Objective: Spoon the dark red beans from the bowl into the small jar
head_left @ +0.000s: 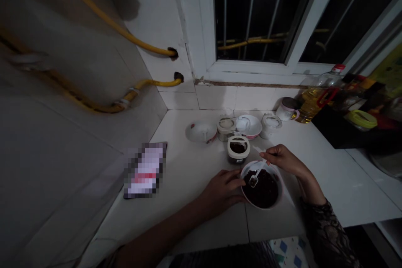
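A white bowl (281,184) with a pinkish rim stands near the counter's front, holding a dark brown, crumbly mass (265,194). My left hand (223,189) steadies the bowl's left side, fingers closed against its rim. Pinched in my right hand (282,159) is the handle of a small white plastic spoon (254,180). The spoon slants down over the bowl, its scoop at the dark mass; whether it touches is unclear. Just behind the bowl is a lidded jar (238,159) with dark contents.
Behind stand a clear bowl (199,133), a jar (226,124), a white bowl (256,124), another jar (270,125) and a mug (286,111). An oil bottle (309,102) and a black box (333,130) are at right. A pixelated item (146,171) lies left.
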Tool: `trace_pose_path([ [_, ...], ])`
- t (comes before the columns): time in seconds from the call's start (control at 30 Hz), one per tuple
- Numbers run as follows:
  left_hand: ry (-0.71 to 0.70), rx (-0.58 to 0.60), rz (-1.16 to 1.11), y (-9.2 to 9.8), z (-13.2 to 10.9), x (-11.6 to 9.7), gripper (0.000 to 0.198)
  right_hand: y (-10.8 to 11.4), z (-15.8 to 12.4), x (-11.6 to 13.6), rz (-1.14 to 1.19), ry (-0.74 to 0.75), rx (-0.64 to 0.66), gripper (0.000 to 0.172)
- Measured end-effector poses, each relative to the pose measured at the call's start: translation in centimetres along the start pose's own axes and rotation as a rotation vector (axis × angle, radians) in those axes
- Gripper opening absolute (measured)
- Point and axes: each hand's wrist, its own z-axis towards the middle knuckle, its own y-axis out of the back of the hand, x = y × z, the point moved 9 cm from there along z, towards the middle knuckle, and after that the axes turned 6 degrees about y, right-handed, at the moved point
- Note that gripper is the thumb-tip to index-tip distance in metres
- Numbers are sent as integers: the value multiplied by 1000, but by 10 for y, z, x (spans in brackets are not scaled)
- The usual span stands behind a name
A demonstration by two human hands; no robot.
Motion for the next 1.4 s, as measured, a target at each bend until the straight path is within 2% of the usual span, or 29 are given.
trace_pose_path([
  [0.2, 17, 13, -4, 0, 1, 0, 32, 7, 2, -8, 190, -97, -114, 53],
  [0.37, 17, -4, -1, 1, 1, 1, 33, 26, 7, -2, 352, -83, -369, 52],
  [0.43, 14, -6, 4, 2, 1, 0, 33, 38, 4, 9, 288, -20, -536, 52],
  [0.5, 7, -1, 9, 1, 1, -1, 34, 46, -3, 28, 100, 103, -694, 50],
  [0.57, 7, 2, 14, 1, 1, -1, 33, 41, -9, 55, -188, 296, -744, 47],
  [0.67, 19, -7, 10, 0, 0, 0, 34, 12, -13, 87, -629, 589, -660, 41],
  [0.73, 28, -2, 6, -1, 0, 1, 34, 2, -18, 96, -780, 699, -636, 38],
  [0.77, 27, 5, 5, -2, 0, 2, 34, 4, -21, 97, -787, 720, -649, 37],
  [0.87, 31, 21, 3, -3, 0, 3, 34, 29, -27, 88, -601, 634, -677, 35],
  [0.9, 29, 21, -1, -3, -1, 3, 34, 38, -26, 80, -513, 557, -645, 37],
  [0.97, 26, 19, -10, -3, -1, 3, 34, 43, -21, 63, -393, 419, -494, 42],
  [1.07, 8, -1, -21, -1, 0, 2, 34, 29, -15, 44, -382, 295, -221, 50],
  [1.23, -9, -26, -16, 2, 0, 0, 33, -11, -12, 29, -485, 225, 72, 50],
  [1.3, -6, -24, -12, 2, 0, 0, 32, -20, -12, 27, -435, 209, 146, 49],
  [1.4, 2, -14, -2, 2, 1, -2, 31, -16, -11, 22, -393, 171, 119, 50],
])
